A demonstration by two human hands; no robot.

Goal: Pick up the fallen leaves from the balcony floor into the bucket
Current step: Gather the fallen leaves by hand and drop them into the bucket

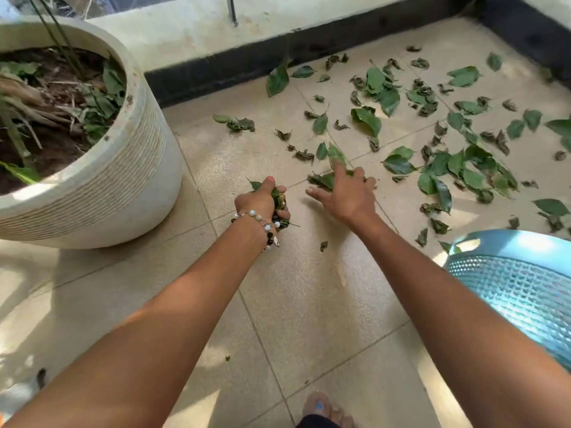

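Many green and curled dry leaves [438,125] strewn on tile, left hand [262,200] clutching some

We had one wide-angle head camera, which looked forward and down, close over the beige tiled balcony floor [302,310] filling the frame.

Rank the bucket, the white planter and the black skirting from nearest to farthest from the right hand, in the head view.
From the right hand:
1. Bucket, lower right.
2. Black skirting, ahead along the wall.
3. White planter, far left.
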